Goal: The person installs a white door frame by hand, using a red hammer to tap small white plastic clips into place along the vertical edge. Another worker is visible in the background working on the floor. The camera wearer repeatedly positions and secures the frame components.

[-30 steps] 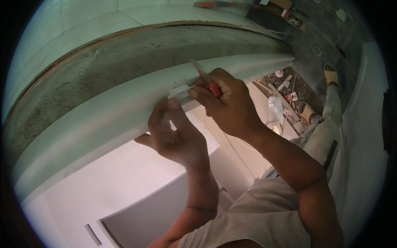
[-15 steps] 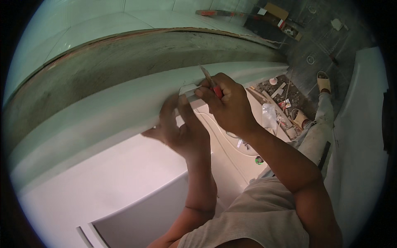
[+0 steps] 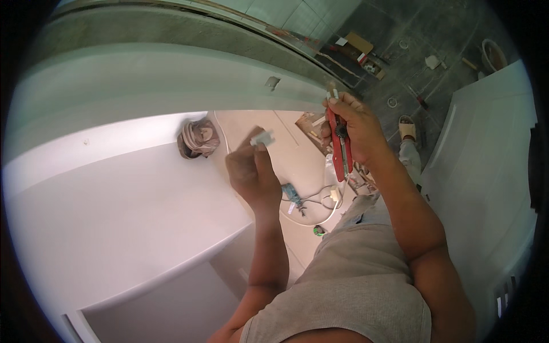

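Observation:
My left hand (image 3: pixel 254 171) is closed, with a small pale flat piece (image 3: pixel 263 138) pinched between thumb and fingers. Motion blurs that piece, so its material is unclear. Over to the right, my right hand (image 3: pixel 360 128) grips a red utility knife (image 3: pixel 342 154) with a black wheel on its body; its tip points away from me, near the panel's right end. Ahead of both hands runs a long pale panel (image 3: pixel 171 80). A small dark cut-out (image 3: pixel 273 83) with uneven edges shows in its face.
A bundled brown cloth (image 3: pixel 198 139) lies on the white cabinet top (image 3: pixel 143 206) at left. Below my hands, a teal power drill (image 3: pixel 293 196) and its cord lie on the beige surface. Debris and a cardboard box (image 3: pixel 359 43) are on the dark floor. A white door-like panel (image 3: pixel 486 154) stands at right.
Both hands have drawn back from the pale panel and apart, the right one moving right with the knife. The cut-out they covered is now visible. The view has shifted too.

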The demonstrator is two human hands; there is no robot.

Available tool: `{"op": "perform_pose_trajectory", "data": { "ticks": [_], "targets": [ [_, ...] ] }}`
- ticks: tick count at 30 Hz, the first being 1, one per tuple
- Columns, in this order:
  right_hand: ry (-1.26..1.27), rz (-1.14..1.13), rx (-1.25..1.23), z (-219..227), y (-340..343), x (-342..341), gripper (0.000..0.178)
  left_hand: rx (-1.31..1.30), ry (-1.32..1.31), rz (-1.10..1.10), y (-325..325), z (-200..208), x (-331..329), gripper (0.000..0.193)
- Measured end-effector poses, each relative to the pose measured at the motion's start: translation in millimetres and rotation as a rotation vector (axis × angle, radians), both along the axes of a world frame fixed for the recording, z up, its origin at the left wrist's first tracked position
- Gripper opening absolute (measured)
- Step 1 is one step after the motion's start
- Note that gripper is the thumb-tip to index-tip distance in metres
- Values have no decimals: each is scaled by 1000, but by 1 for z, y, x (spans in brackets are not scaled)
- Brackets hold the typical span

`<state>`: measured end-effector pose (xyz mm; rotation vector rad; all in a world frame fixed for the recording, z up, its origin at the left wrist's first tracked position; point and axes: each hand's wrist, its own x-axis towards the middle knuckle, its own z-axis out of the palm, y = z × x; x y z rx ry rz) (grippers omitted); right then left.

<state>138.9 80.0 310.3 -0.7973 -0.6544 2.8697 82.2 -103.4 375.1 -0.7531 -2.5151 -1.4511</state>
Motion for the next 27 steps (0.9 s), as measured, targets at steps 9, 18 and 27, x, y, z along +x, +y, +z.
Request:
{"op": "perform_pose_trajectory", "data": {
  "ticks": [9, 18, 27],
  "targets": [
    [20, 297, 244, 32, 9, 1, 28, 527, -979, 242, -41, -47, 58, 26],
    [111, 420, -143, 25, 12, -30, 30, 742, -1241, 160, -22, -43, 66, 30],
    [113, 475, -235, 26, 27, -56, 27, 425, -827, -1, 36, -7, 58, 53]
  ]
}}
